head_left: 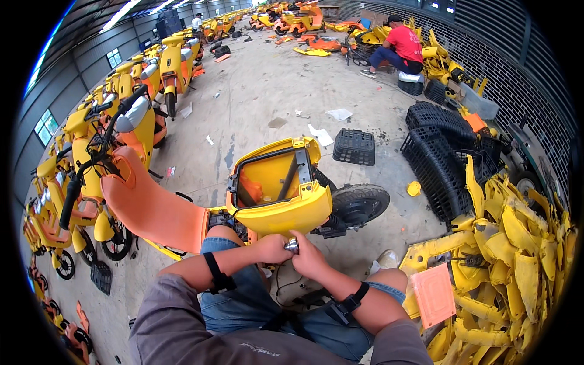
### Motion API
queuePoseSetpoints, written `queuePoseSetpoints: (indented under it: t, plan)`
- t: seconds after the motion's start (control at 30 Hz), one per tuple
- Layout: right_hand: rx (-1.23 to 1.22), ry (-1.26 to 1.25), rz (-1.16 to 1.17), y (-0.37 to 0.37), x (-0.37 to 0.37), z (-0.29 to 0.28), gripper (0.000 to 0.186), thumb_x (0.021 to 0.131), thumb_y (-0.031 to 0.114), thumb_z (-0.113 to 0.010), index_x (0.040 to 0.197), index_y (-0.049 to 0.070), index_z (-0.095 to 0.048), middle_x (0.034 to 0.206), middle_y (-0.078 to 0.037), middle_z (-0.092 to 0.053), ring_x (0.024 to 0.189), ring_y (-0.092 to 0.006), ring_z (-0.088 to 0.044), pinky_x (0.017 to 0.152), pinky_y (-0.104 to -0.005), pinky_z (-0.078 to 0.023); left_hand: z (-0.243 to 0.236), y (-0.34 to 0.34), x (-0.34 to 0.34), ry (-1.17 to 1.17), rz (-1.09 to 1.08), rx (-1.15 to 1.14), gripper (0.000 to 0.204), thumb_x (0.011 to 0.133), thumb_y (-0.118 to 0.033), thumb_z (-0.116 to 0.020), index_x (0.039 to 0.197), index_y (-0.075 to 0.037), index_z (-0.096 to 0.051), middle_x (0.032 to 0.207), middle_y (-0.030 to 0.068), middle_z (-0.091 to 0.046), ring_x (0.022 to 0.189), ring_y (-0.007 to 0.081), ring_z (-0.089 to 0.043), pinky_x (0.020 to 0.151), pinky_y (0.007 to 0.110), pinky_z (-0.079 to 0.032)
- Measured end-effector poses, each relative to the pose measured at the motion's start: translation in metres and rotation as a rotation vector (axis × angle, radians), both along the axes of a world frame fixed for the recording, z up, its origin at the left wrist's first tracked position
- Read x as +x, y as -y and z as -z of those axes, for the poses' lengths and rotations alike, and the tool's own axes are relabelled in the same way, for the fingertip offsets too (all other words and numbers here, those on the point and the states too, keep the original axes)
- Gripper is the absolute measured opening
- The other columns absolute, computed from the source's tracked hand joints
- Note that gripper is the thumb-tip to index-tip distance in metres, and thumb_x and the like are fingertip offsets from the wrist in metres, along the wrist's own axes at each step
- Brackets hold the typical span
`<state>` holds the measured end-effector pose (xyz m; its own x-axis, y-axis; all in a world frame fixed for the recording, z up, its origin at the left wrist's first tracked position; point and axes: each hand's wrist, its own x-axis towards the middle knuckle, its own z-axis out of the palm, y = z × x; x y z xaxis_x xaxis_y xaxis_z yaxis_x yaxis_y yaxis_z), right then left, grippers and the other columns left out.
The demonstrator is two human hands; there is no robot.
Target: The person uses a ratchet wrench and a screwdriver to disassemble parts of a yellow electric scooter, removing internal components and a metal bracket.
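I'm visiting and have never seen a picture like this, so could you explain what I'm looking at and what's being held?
There's no robot here: a person works bare-handed, seen from a wide camera worn on the head, which makes straight edges bend. The left hand and right hand meet around a small silvery metal piece; its kind is hard to tell. Just beyond is a yellow scooter body with a black wheel. A heap of yellow panels lies to the right.

There are two hands [272, 248] [309, 260], one silver part [292, 246], one flat orange panel [434, 295] near right and two people [404, 47] [197, 23] far off.
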<state>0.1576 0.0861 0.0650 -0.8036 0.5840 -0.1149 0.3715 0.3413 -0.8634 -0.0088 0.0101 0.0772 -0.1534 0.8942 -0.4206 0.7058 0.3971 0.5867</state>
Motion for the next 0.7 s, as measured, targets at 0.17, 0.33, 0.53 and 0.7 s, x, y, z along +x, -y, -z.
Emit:
queuePoseSetpoints:
  t: [0.17, 0.33, 0.53, 0.7]
  plan:
    - [-0.028, -0.067, -0.106, -0.001, -0.001, -0.018, 0.069, 0.086, 0.004, -0.06, 0.151, 0.018, -0.043, 0.128, -0.024, -0.064, 0.119, -0.0438, -0.062, 0.099, -0.0482, -0.05, -0.027, 0.008, -0.009, 0.193, -0.011, -0.112, 0.032, 0.086, -0.033, -0.073, 0.087, -0.001, -0.073, 0.072, 0.0067, -0.069, 0.062, 0.0141, -0.062, 0.059, 0.032, -0.05]
    - [-0.031, -0.064, -0.252, -0.004, 0.007, -0.021, 0.067, 0.086, 0.009, -0.066, 0.149, 0.019, -0.047, 0.128, -0.024, -0.065, 0.113, -0.0423, -0.066, 0.094, -0.0482, -0.053, -0.052, 0.024, -0.005, 0.246, -0.056, -0.281, 0.033, 0.085, -0.034, -0.074, 0.094, -0.003, -0.074, 0.072, 0.0016, -0.064, 0.063, 0.0141, -0.061, 0.059, 0.031, -0.049]
    - [0.153, -0.009, -0.342, -0.017, 0.007, 0.012, 0.051, 0.085, 0.022, -0.075, 0.132, 0.008, -0.061, 0.122, -0.021, -0.068, 0.115, -0.0384, -0.065, 0.096, -0.0456, -0.052, -0.049, 0.037, -0.013, 0.537, -0.191, -0.402, 0.022, 0.089, -0.027, -0.071, 0.081, -0.008, -0.063, 0.063, -0.0019, -0.054, 0.049, 0.0079, -0.047, 0.045, 0.025, -0.034]
    - [0.104, 0.151, -0.495, -0.027, 0.009, 0.015, 0.045, 0.089, 0.034, -0.073, 0.123, 0.005, -0.067, 0.115, -0.018, -0.07, 0.108, -0.0357, -0.067, 0.092, -0.0452, -0.053, -0.045, 0.05, -0.018, 1.079, -0.186, -0.511, 0.024, 0.094, -0.019, -0.068, 0.075, -0.012, -0.055, 0.061, -0.006, -0.047, 0.047, 0.0043, -0.039, 0.042, 0.023, -0.026]
